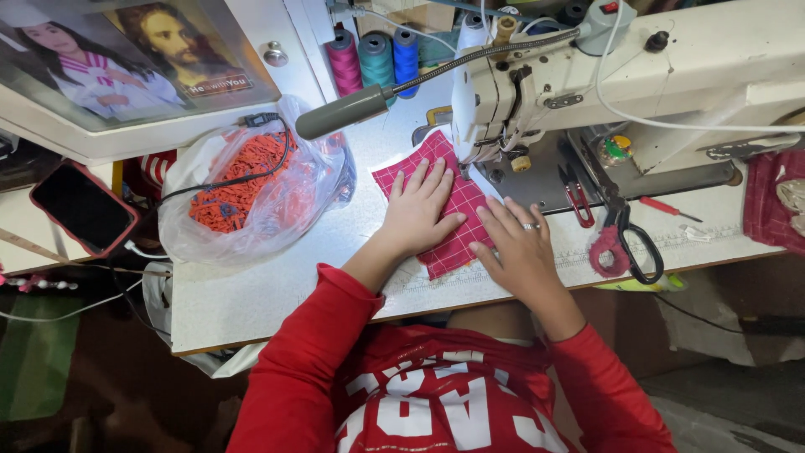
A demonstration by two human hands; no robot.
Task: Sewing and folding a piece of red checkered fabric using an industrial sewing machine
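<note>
Two flat, open hands, left hand (pixel 417 211) and right hand (pixel 521 246), press the red checked cloth square (pixel 453 220), grasping nothing. Risk: fingertips near the white sewing machine's needle (pixel 485 159); the cloth could skew.

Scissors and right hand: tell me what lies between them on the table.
In the head view, a bare stretch of white table lies between the right hand and the scissors.

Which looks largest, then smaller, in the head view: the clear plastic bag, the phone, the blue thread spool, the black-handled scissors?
1. Clear plastic bag
2. Phone
3. Black-handled scissors, close to the phone, so that ranking is unsure
4. Blue thread spool
</note>
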